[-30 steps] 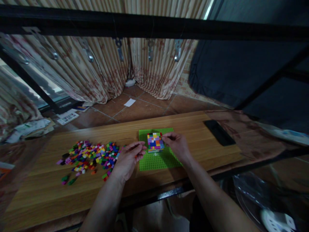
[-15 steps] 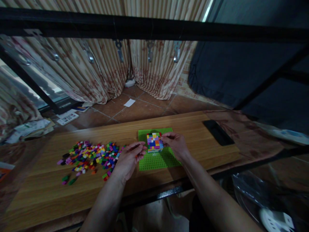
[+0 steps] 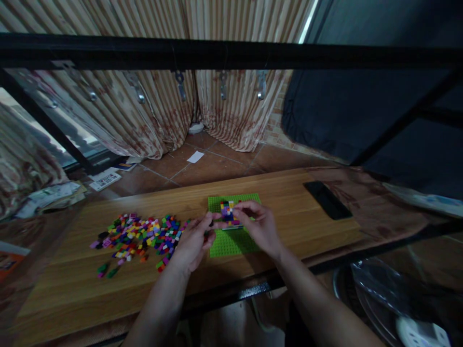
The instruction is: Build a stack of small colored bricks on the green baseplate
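Observation:
A low block of multicoloured toy bricks [image 3: 227, 212] stands on a green studded baseplate [image 3: 227, 247]. Over its right side is my right hand [image 3: 258, 225], thumb and forefinger pinched together at the top bricks; whatever they hold is too small to make out. At the block's left edge, my left hand [image 3: 195, 239] has its thumb and forefinger closed around a small dark brick [image 3: 211, 222], with a fingertip reaching towards the block. Both hands partly cover the block. Left of them, a loose pile of small coloured bricks [image 3: 144, 233] spreads over the wooden table.
A black phone [image 3: 327, 200] lies on the right of the wooden table [image 3: 285, 190]. Across the top runs a black metal bar [image 3: 231, 55] with hooks below it. Papers [image 3: 104, 180] lie on the floor at left, and a white power strip [image 3: 421, 332] sits at lower right.
My right hand has moved left over the brick block, covering more of it. My left fingers have shifted slightly, and a dark brick now shows between them. The camera view has tilted slightly upward.

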`<act>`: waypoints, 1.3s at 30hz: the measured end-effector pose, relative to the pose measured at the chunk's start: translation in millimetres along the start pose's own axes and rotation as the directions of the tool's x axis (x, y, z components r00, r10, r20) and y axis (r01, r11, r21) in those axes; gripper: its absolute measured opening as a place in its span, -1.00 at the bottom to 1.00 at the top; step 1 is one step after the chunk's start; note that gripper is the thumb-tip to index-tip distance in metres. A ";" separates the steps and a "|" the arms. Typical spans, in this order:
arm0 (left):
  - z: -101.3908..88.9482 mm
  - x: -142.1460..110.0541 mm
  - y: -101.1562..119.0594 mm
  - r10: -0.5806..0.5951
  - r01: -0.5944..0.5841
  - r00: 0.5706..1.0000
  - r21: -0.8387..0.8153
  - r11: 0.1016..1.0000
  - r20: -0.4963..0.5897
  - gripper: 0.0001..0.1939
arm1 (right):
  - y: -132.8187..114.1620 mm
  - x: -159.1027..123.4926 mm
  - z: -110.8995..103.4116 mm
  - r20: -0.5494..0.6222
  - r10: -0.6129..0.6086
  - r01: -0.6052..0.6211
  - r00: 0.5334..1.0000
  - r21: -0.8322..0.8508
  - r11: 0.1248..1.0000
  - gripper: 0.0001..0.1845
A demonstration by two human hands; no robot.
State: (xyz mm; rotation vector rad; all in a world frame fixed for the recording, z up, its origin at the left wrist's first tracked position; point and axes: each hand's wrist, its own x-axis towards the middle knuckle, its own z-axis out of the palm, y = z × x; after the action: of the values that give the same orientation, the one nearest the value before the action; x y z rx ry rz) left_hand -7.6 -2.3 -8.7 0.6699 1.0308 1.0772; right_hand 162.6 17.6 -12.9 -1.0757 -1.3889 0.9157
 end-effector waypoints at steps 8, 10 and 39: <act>8.0 -8.6 1.2 -0.020 0.030 0.994 -0.092 0.995 0.106 -0.68 | -14.2 -18.6 25.2 0.238 -0.188 0.252 0.953 -0.277 0.927 -0.87; 8.0 -8.4 1.2 -0.021 0.034 0.993 -0.103 0.994 0.119 -0.68 | -14.0 -17.9 25.7 0.227 -0.195 0.254 0.954 -0.270 0.929 -0.92; 5.8 -1.2 -7.8 0.059 -0.066 0.997 0.161 0.985 0.048 -0.62 | -1.8 -11.8 4.5 0.220 -0.270 0.337 0.938 -0.378 0.862 -0.85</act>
State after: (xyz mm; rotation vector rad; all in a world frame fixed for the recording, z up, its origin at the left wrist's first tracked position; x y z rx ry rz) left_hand 0.5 -6.0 -12.6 0.8591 1.0739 1.0352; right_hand 157.8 6.0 -15.1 -1.0610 -1.8831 0.4918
